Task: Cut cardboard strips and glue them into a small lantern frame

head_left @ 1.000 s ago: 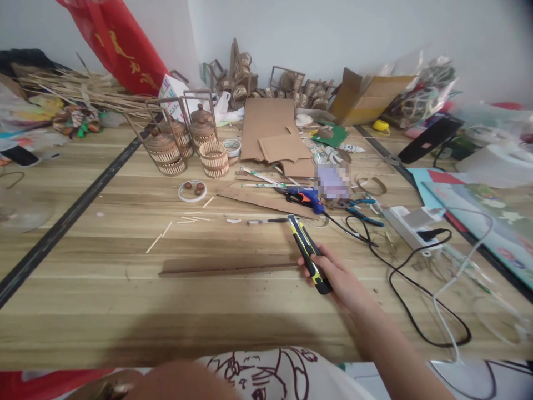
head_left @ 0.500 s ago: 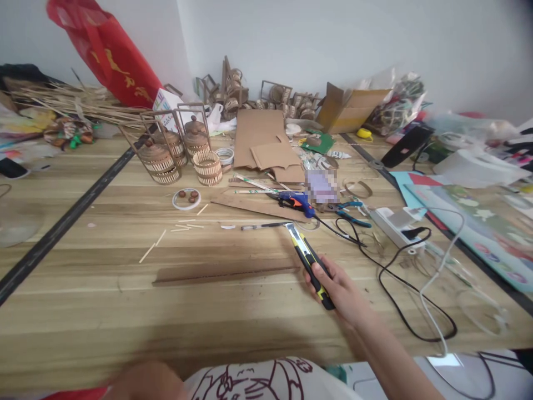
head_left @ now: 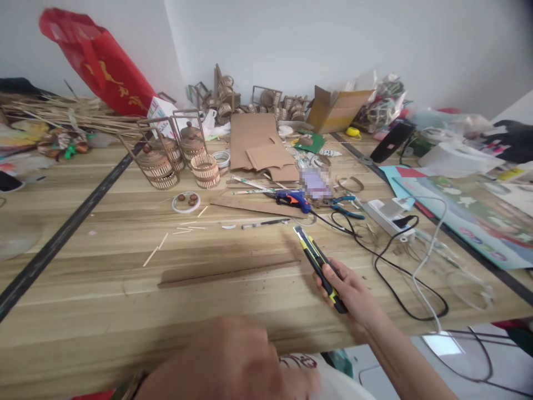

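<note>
My right hand (head_left: 347, 291) is wrapped round a yellow-and-black box cutter (head_left: 318, 264), its blade end pointing up and away from me. Below and left of the cutter, a long narrow cardboard strip (head_left: 229, 272) lies flat on the wooden table. My left hand (head_left: 233, 361) is low in the picture, above the table's near edge, and its fingers are smeared by motion. Beyond the cutter's tip lie a black pen (head_left: 265, 223) and a blue glue gun (head_left: 293, 200), beside a second, tapered cardboard strip (head_left: 254, 208).
Small wooden-slat baskets (head_left: 205, 171) stand at the back left, near a white ring (head_left: 186, 202) holding brown beads. Cardboard sheets (head_left: 252, 136) lie at the back. Blue-handled pliers (head_left: 347, 208), a white power strip (head_left: 389, 219) and looping cables (head_left: 378, 266) occupy the right.
My left hand has come up from the bottom edge toward the middle. The box cutter, in my right hand, has shifted slightly right and down. The whole view has turned a little.
</note>
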`<control>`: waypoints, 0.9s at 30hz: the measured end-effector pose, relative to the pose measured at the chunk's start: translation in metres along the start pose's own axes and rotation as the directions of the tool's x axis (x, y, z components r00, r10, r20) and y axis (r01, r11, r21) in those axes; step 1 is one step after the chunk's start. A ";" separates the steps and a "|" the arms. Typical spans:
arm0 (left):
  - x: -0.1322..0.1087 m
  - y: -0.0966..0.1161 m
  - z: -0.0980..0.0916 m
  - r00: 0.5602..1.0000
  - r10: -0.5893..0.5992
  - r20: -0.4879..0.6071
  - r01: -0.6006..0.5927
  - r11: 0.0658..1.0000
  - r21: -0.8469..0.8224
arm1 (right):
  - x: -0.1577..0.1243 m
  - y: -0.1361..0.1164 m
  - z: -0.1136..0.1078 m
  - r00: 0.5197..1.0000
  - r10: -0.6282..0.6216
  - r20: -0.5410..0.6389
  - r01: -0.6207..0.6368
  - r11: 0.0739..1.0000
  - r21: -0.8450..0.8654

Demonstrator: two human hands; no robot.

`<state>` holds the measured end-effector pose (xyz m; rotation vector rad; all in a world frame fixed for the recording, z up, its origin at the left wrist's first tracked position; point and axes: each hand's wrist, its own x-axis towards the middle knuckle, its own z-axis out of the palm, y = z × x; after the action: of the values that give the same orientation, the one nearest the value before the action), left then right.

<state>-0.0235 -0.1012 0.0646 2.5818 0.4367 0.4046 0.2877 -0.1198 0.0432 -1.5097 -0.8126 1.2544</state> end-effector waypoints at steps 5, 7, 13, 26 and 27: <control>0.059 -0.027 -0.018 0.992 -0.104 -0.065 0.103 0.994 -0.021 | -0.012 0.006 -0.003 1.000 0.021 0.001 -0.021 1.000 0.007; 0.065 -0.034 -0.016 0.993 -0.101 -0.058 0.101 0.995 0.000 | -0.018 0.007 -0.001 0.999 0.023 0.022 -0.024 0.999 0.042; 0.059 -0.058 -0.005 0.994 -0.057 -0.090 0.066 0.994 0.093 | -0.029 0.005 0.007 0.997 -0.030 0.070 0.026 0.998 0.054; 0.066 -0.102 0.011 0.997 0.051 -0.053 -0.024 0.908 0.419 | -0.035 0.016 0.015 0.998 -0.026 -0.060 0.025 1.000 -0.014; 0.067 -0.104 0.012 0.996 0.076 -0.044 -0.049 0.895 0.444 | -0.036 0.015 0.015 0.998 -0.014 -0.054 0.012 0.999 -0.036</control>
<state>0.0172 0.0050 0.0156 3.0401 0.5176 0.4492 0.2633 -0.1539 0.0401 -1.5577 -0.8124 1.1899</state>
